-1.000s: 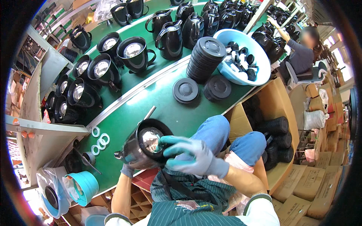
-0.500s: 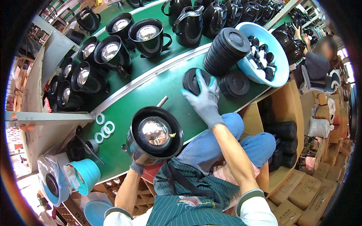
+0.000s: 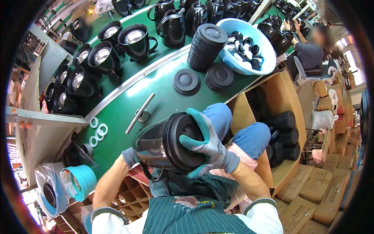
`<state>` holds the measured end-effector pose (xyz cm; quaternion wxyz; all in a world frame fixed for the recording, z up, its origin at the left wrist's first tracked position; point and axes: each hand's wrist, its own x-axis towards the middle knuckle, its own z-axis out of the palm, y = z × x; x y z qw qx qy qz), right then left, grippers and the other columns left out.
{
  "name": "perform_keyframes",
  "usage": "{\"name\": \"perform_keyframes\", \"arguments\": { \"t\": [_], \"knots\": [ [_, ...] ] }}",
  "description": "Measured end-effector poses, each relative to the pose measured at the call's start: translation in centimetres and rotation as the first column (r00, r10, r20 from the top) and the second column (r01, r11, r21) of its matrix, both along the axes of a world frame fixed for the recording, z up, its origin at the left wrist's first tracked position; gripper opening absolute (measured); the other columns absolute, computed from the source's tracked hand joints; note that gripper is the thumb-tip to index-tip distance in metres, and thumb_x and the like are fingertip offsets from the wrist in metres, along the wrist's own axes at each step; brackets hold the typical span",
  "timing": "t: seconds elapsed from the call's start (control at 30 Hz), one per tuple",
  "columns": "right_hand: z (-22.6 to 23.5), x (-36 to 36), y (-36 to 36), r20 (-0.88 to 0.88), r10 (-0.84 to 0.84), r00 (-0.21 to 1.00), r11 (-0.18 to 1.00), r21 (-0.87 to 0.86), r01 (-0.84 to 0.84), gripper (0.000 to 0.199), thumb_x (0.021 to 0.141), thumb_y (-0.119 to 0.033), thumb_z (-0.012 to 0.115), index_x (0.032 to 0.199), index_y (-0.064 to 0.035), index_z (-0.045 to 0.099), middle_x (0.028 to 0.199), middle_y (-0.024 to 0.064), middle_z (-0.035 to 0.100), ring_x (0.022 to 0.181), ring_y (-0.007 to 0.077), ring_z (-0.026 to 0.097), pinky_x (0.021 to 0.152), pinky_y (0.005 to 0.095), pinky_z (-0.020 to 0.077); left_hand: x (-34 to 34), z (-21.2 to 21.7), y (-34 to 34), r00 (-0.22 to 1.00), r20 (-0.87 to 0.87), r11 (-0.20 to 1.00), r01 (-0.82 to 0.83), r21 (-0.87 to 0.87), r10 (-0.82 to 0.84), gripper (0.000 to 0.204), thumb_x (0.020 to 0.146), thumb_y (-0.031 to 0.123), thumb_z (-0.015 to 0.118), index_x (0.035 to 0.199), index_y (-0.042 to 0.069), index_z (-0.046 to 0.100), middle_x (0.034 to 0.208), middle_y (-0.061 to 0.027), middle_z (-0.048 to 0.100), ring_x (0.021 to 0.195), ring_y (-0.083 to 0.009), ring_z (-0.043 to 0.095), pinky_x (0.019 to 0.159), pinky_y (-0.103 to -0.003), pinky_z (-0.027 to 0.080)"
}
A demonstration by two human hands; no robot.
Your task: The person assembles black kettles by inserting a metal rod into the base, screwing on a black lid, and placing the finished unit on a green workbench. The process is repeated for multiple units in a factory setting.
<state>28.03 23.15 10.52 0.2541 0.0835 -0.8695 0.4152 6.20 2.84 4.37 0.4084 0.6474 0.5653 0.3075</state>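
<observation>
A glossy black jug (image 3: 151,141) is tilted sideways above my lap, its open end toward the right. My left hand (image 3: 131,156), in a grey-and-green glove, holds it from the left, with most of the fingers hidden behind the body. A black round lid (image 3: 186,136) lies against the jug's open end. My right hand (image 3: 208,146), gloved too, has its fingers spread around the lid's face and rim, gripping it. Whether the lid is seated cannot be seen. Beyond the jug, a metal rod (image 3: 141,112) lies on the green bench beside a small round metal piece.
Black lids stand in a tall stack (image 3: 207,43), with shorter stacks (image 3: 186,81) nearby. A light-blue basin (image 3: 269,64) holds small black and white parts. White rings (image 3: 102,129) lie at left. Several jugs (image 3: 134,41) line the far side. An open carton (image 3: 294,101) stands right; a co-worker sits beyond.
My right hand has brought a black lid from the bench to the jug's mouth. The jug, upright before, is now tipped to the right. The metal rod shows more fully.
</observation>
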Motion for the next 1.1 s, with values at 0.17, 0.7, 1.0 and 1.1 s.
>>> {"name": "perform_keyframes", "arguments": {
  "t": [0.17,0.7,1.0,1.1],
  "knots": [
    [0.8,3.0,-1.3,-0.054,-0.194,0.979,0.934,-0.316,0.168,0.097,0.072,-0.058,0.086,0.150,-0.0095,0.055,0.159,0.0277,0.032,0.147,0.0459,0.035,0.121,0.0518,0.0285,-0.9,-6.2,-2.6,0.931,0.301,0.979,-0.189,-0.083,0.205,0.053,0.102,0.030,0.056,0.148,0.004,0.047,0.149,-0.0169,0.053,0.135,-0.0298,0.053,0.116,-0.045,0.043],
    [-2.4,9.9,0.8,-0.164,-0.387,0.907,0.852,-0.441,0.283,0.094,0.099,-0.053,0.063,0.166,-0.0090,0.014,0.164,0.0257,0.029,0.150,0.0401,0.035,0.121,0.0446,0.0318,3.5,5.0,5.7,0.830,-0.079,0.730,-0.436,0.527,0.553,0.019,0.081,0.011,0.070,0.095,-0.001,0.075,0.088,-0.0098,0.074,0.083,-0.0194,0.073,0.077,-0.031,0.057],
    [-0.4,12.6,0.7,0.067,-0.454,0.888,0.769,-0.473,0.429,0.088,0.101,-0.047,0.062,0.164,-0.0053,0.018,0.163,0.0262,0.030,0.151,0.0398,0.032,0.123,0.0445,0.0267,4.5,6.2,7.3,0.820,-0.165,0.762,-0.408,0.503,0.548,0.028,0.080,0.018,0.073,0.099,-0.002,0.074,0.089,-0.0129,0.076,0.082,-0.0213,0.075,0.080,-0.031,0.057],
    [-2.3,13.7,1.3,-0.167,-0.369,0.914,0.916,-0.234,0.327,0.105,0.090,-0.055,0.068,0.165,-0.0060,0.014,0.166,0.0320,0.018,0.153,0.0499,0.022,0.124,0.0542,0.0209,5.3,5.1,7.2,0.898,0.055,0.886,-0.440,0.146,0.437,0.032,0.083,0.020,0.074,0.105,-0.003,0.073,0.094,-0.0067,0.075,0.087,-0.0131,0.070,0.082,-0.029,0.057]
  ]
}}
